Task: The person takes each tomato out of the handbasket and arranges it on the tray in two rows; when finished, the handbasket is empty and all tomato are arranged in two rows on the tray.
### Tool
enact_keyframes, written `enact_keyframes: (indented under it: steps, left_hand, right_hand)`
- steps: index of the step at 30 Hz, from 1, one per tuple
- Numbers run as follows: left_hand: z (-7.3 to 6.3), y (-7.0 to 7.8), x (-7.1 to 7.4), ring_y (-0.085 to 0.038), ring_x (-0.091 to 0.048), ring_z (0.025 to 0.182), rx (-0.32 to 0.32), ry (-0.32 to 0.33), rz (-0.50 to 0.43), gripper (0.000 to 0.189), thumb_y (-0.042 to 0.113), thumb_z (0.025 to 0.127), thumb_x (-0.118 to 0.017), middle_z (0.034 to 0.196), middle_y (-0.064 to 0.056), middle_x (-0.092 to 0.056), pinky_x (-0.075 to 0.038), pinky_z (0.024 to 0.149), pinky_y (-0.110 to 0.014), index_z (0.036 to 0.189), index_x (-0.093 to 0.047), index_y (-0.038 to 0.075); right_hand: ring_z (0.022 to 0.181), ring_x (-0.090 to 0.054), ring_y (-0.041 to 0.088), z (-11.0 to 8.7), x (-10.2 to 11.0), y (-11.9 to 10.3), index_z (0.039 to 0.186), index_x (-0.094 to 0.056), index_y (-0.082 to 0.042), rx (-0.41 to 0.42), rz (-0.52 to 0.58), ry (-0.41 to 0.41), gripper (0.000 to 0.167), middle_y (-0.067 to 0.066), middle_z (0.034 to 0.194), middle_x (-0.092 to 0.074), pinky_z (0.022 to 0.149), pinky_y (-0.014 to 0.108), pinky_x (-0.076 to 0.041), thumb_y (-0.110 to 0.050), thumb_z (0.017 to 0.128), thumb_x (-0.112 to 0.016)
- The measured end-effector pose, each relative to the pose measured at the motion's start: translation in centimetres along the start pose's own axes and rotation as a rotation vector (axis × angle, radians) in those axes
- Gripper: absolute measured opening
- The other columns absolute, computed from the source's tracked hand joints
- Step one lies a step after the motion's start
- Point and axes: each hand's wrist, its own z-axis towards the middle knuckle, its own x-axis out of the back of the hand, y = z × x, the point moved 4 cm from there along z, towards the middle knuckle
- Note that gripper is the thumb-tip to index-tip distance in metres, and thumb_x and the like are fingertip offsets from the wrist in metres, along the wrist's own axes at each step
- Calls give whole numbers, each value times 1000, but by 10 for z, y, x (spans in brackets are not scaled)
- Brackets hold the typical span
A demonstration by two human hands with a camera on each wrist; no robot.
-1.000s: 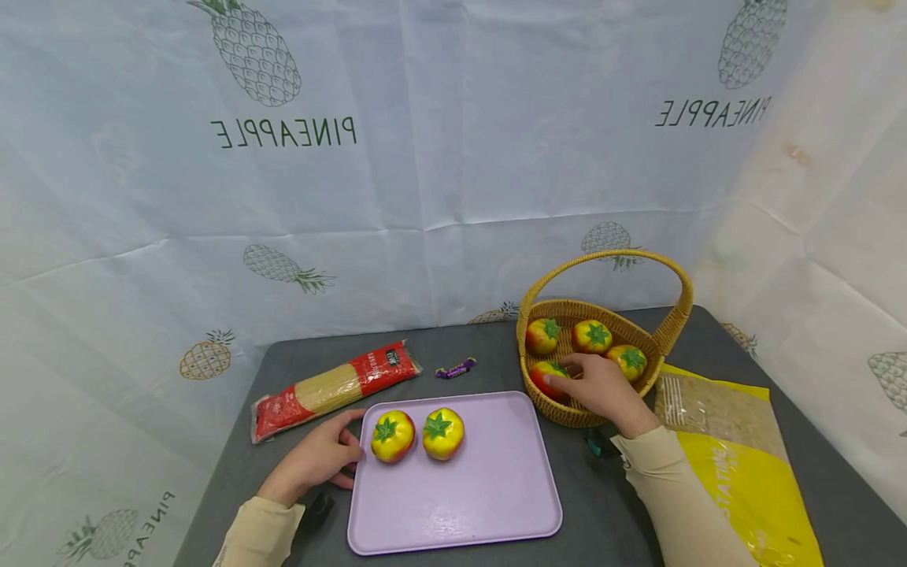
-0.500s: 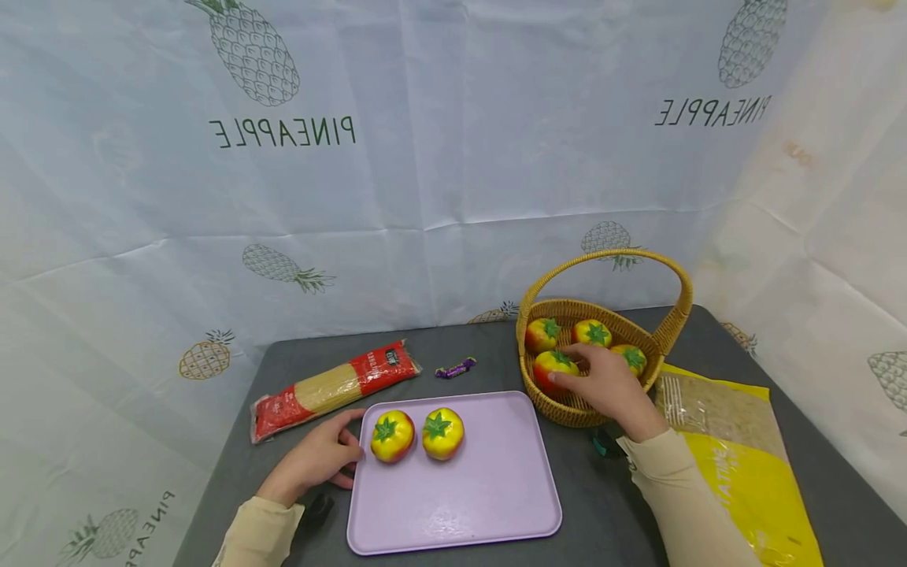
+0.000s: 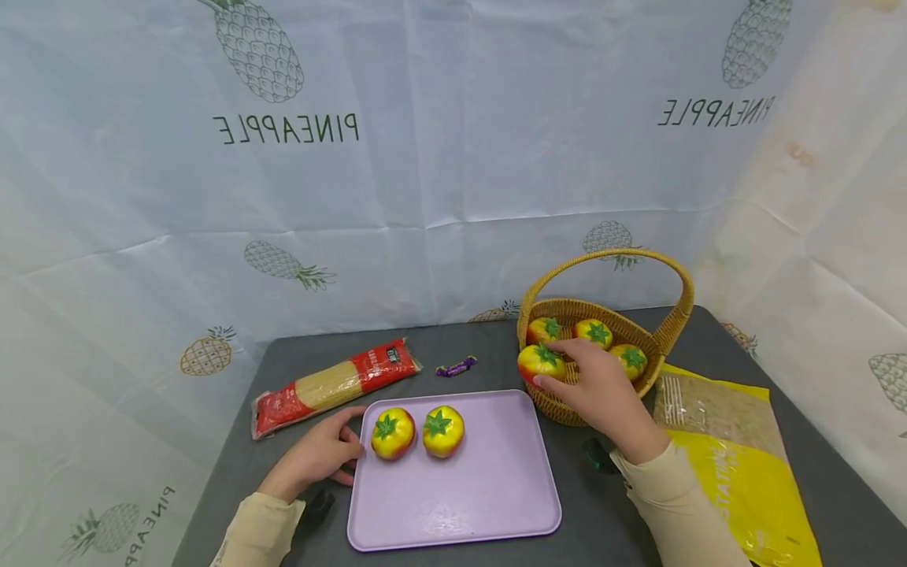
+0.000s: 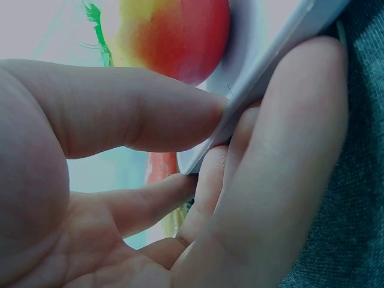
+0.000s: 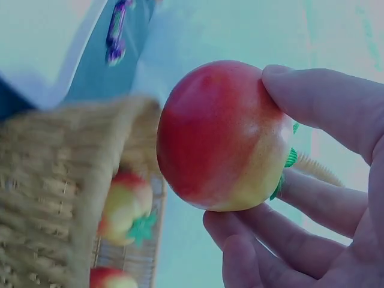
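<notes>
My right hand [image 3: 602, 388] holds a red-and-yellow toy persimmon [image 3: 542, 363] with a green leafy top, just over the near left rim of the wicker basket [image 3: 641, 340]. The right wrist view shows the thumb on one side of this persimmon [image 5: 222, 138] and fingertips on the other. Three more persimmons lie in the basket, one [image 3: 594, 334] at its back. At the lilac tray [image 3: 489, 472], my left hand [image 3: 319, 449] pinches the left rim. Seen from the left wrist, the thumb [image 4: 144, 111] presses the rim, other fingers lying outside and under it. Two persimmons [image 3: 442, 431] sit on the tray.
A red-ended packet of noodles [image 3: 333, 387] lies behind the tray on the dark table [image 3: 489, 346]. Near it is a purple-wrapped candy [image 3: 456, 367]. A yellow bag [image 3: 744, 472] lies at the right, and the basket's tall handle [image 3: 602, 256] arches over its opening.
My right hand has lifted the persimmon from the basket's bottom up to its rim, moving a little to the left. The left hand has stayed on the tray's edge.
</notes>
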Motion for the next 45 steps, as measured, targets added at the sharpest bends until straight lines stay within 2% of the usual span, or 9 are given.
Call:
enact_keyframes:
  steps: [5,10,13,20,25,39,45]
  left_hand:
    - [1,-1,0,-26,-67,79,5,8,8,73,9,92,-76,99,-14,-61,-68,62,-40,160,-48,12]
    - [1,-1,1,-26,-67,78,5,13,8,73,9,92,-76,99,-14,-62,-68,62,-40,160,-49,12]
    - [1,-1,1,-26,-67,79,0,8,4,74,9,92,-76,99,-14,-61,-68,63,-41,160,-48,12]
    - [2,-2,0,-26,-67,80,1,0,4,75,9,92,-76,101,-14,-61,-68,63,-41,161,-47,12]
    - [2,-3,0,-26,-67,80,4,-2,3,74,9,92,-76,100,-14,-61,-68,63,-40,161,-47,12]
    - [2,-2,1,-26,-67,81,10,-1,4,73,9,93,-76,100,-14,-61,-68,63,-41,161,-48,13]
    - [2,-2,1,-26,-66,80,3,-1,2,73,9,93,-76,100,-14,-61,-68,63,-41,160,-48,13]
  right_hand:
    - [120,-70,31,-7,-10,-17,141,-70,-12,44,6,8,61,9,135,-72,105,55,-61,-37,89,-89]
    - [119,-71,28,-13,-23,-27,139,-71,-15,54,27,-24,59,6,135,-72,102,51,-63,-36,87,-91]
    - [118,-71,26,-16,-32,-31,138,-71,-15,60,28,-45,58,5,134,-72,102,50,-64,-35,87,-91]
    - [102,-67,15,-19,-50,-36,133,-74,-17,89,21,-97,54,-3,123,-72,89,37,-63,-35,86,-92]
    - [96,-64,10,-20,-58,-36,129,-75,-18,84,32,-112,51,-6,119,-72,85,31,-61,-33,84,-94]
    - [105,-68,13,-21,-71,-37,127,-76,-17,38,38,-177,50,-5,119,-73,98,40,-63,-29,83,-94]
    - [108,-69,18,-22,-75,-39,128,-76,-13,54,15,-195,52,0,122,-74,101,44,-62,-28,83,-94]
